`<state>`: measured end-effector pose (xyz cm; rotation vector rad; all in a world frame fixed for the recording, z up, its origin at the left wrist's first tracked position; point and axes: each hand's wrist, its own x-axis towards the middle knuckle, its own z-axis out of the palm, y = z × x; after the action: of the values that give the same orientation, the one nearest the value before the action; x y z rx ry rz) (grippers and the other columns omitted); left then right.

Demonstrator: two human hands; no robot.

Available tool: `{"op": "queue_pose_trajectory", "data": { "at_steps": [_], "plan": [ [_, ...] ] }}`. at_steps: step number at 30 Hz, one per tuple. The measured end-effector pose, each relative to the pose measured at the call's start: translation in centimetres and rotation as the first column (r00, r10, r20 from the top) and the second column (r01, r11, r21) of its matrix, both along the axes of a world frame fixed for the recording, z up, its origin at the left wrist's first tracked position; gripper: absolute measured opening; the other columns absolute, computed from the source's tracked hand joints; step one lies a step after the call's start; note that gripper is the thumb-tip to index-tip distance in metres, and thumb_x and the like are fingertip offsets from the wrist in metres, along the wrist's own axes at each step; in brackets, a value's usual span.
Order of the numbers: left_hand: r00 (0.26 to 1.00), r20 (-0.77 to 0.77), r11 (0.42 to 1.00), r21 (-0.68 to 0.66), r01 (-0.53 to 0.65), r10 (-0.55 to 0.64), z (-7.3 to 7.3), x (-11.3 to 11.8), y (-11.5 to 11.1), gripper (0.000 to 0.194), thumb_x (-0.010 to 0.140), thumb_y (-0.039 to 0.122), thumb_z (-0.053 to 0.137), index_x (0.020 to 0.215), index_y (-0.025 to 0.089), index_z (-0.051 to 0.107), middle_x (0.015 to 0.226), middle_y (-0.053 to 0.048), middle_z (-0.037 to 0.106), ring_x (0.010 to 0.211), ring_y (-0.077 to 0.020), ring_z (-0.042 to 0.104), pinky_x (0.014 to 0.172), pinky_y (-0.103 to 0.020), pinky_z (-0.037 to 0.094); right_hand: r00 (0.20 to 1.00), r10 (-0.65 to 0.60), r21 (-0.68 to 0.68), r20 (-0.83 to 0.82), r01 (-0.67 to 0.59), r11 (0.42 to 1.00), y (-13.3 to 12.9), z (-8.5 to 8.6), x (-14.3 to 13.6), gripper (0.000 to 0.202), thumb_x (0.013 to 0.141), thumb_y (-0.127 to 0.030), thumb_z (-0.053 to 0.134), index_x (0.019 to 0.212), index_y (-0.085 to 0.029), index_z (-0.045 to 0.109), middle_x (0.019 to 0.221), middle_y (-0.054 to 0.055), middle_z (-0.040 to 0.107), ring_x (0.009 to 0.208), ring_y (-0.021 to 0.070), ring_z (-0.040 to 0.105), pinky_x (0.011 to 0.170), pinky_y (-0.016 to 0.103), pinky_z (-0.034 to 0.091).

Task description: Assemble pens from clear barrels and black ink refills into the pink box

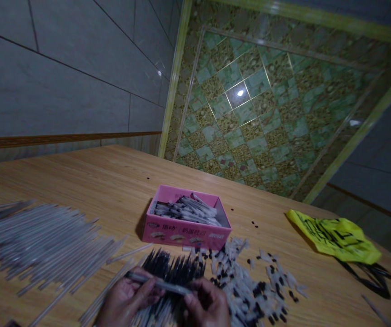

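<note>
A pen (168, 285), slim with a dark left end and a greyish barrel, lies almost level between my two hands. My left hand (123, 297) is closed around its left part. The fingertips of my right hand (207, 302) pinch its right end. Right behind and under the hands is a heap of dark pointed pen refills (175, 268); my hands hide part of it. Clear pen barrels (42, 240) lie in a wide pile to the left. Whitish caps and small black plugs (246, 281) are scattered to the right.
A pink cardboard box (182, 236), filled with pens (188, 210), stands beyond the hands. On the wooden table (113, 181), a yellow bag (338, 238) with black straps (366, 277) lies at the right. A tiled wall (79, 91) runs along the left.
</note>
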<state>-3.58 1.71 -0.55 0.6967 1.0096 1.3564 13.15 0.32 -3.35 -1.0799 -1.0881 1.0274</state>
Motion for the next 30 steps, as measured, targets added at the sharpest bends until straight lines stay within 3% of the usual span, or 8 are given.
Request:
{"op": "queue_pose_trajectory", "data": {
  "at_steps": [4, 9, 14, 23, 26, 30],
  "plan": [
    [0.999, -0.048, 0.998, 0.058, 0.021, -0.018, 0.0, -0.1, -0.1, 0.029, 0.052, 0.036, 0.079, 0.061, 0.015, 0.06, 0.058, -0.003, 0.071, 0.051, -0.0165, 0.065, 0.049, -0.024, 0.053, 0.995, 0.062, -0.077, -0.082, -0.068, 0.995, -0.1, 0.2, 0.0, 0.038, 0.056, -0.047, 0.075, 0.06, -0.015, 0.054, 0.037, -0.005, 0.047, 0.027, 0.0078, 0.043, 0.03, 0.017, 0.032],
    [0.999, -0.029, 0.995, 0.092, 0.029, -0.027, 0.0, -0.2, -0.3, 0.027, 0.053, 0.034, 0.078, 0.061, 0.017, 0.059, 0.061, -0.003, 0.072, 0.051, -0.017, 0.065, 0.05, -0.025, 0.054, 0.974, 0.108, -0.196, -0.199, -0.148, 0.97, -0.2, 0.6, 0.3, 0.041, 0.053, -0.044, 0.08, 0.061, -0.014, 0.054, 0.039, 0.0, 0.057, 0.026, 0.0087, 0.047, 0.029, 0.017, 0.034],
    [0.999, -0.022, 0.988, 0.148, 0.05, -0.048, 0.0, -0.3, -0.5, 0.026, 0.056, 0.033, 0.077, 0.062, 0.017, 0.059, 0.063, -0.004, 0.072, 0.051, -0.0181, 0.065, 0.05, -0.028, 0.054, 0.949, 0.164, -0.215, -0.268, -0.225, 0.95, -0.3, 1.2, 0.6, 0.041, 0.052, -0.043, 0.082, 0.059, -0.013, 0.055, 0.036, 0.002, 0.058, 0.025, 0.0075, 0.047, 0.029, 0.014, 0.031],
    [0.997, 0.005, 0.973, 0.22, 0.075, -0.078, 0.5, -0.3, -0.8, 0.027, 0.057, 0.035, 0.077, 0.063, 0.017, 0.057, 0.061, -0.004, 0.071, 0.047, -0.0159, 0.062, 0.046, -0.026, 0.05, 0.904, 0.214, -0.358, -0.37, -0.351, 0.865, -0.6, 3.3, 0.9, 0.038, 0.044, -0.035, 0.085, 0.055, -0.011, 0.058, 0.04, 0.005, 0.062, 0.027, 0.0082, 0.049, 0.028, 0.013, 0.032],
    [0.999, 0.006, 0.98, 0.197, 0.043, -0.045, 0.5, -0.2, -0.7, 0.028, 0.056, 0.035, 0.077, 0.063, 0.017, 0.057, 0.059, -0.004, 0.07, 0.047, -0.0155, 0.062, 0.045, -0.025, 0.05, 0.919, 0.215, -0.321, -0.33, -0.323, 0.89, -0.7, 3.1, 0.6, 0.041, 0.046, -0.04, 0.084, 0.058, -0.012, 0.057, 0.04, 0.003, 0.061, 0.028, 0.009, 0.05, 0.029, 0.016, 0.035],
    [1.0, 0.008, 0.994, 0.108, 0.007, -0.008, 0.2, -0.3, -0.6, 0.029, 0.056, 0.035, 0.077, 0.064, 0.016, 0.056, 0.058, -0.003, 0.071, 0.047, -0.0149, 0.062, 0.043, -0.022, 0.049, 0.971, 0.185, -0.183, -0.149, -0.211, 0.96, -0.9, 2.3, 0.0, 0.04, 0.055, -0.049, 0.077, 0.063, -0.015, 0.058, 0.042, 0.001, 0.06, 0.03, 0.0114, 0.051, 0.032, 0.02, 0.039]
  ]
}}
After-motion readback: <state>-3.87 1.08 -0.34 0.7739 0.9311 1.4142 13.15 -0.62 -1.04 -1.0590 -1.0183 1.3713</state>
